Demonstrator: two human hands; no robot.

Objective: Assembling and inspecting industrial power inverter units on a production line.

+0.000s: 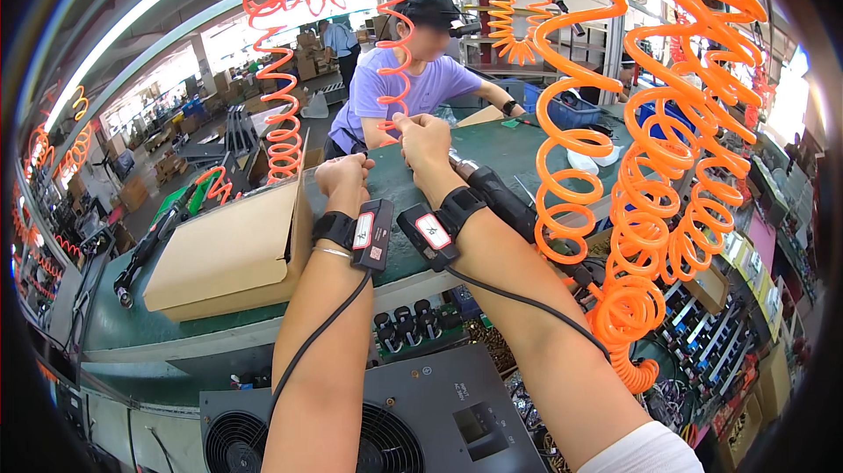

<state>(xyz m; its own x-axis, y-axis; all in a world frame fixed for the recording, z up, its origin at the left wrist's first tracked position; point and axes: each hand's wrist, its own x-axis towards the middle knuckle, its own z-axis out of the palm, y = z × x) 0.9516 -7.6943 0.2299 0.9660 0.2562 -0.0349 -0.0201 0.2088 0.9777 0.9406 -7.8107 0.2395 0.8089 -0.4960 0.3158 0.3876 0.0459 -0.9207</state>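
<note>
Both my arms reach over the green workbench [413,249], a strapped module with a cable on each wrist. My left hand [344,179] is closed, fingers curled, beside the right edge of a brown cardboard box [224,253]. A small dark tip shows at its fingers, too small to name. Slightly higher and to the right, my right hand [425,144] is closed in a pinch; what it holds, if anything, I cannot make out. A black power screwdriver [500,196] with a metal nose lies just right of my right hand.
Orange coiled air hoses [641,201] hang thickly at the right; thinner red coils [281,113] hang at the left. A co-worker in a purple shirt [386,91] is across the bench. Another driver [145,253] lies left of the box. Below stands a grey metal case [430,411] with fans.
</note>
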